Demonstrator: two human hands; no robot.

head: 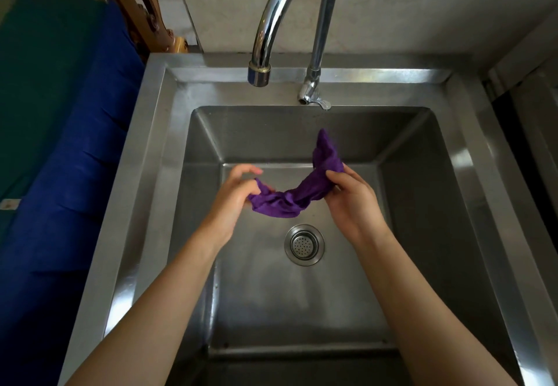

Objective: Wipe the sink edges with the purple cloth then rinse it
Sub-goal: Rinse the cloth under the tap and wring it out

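The purple cloth is bunched into a twisted rope and held over the middle of the steel sink. My left hand grips its left end, with the fingers curled around it. My right hand grips the right part, and a loose tip of cloth sticks up beyond that hand. Both hands hover above the basin, a little behind the drain strainer. The chrome faucet arches over the back rim, and no water is seen running from its spout.
The faucet lever sits at the tap's base on the back rim. A blue and green cloth-covered surface lies left of the sink, with carved wood behind it. A wall rises behind the sink.
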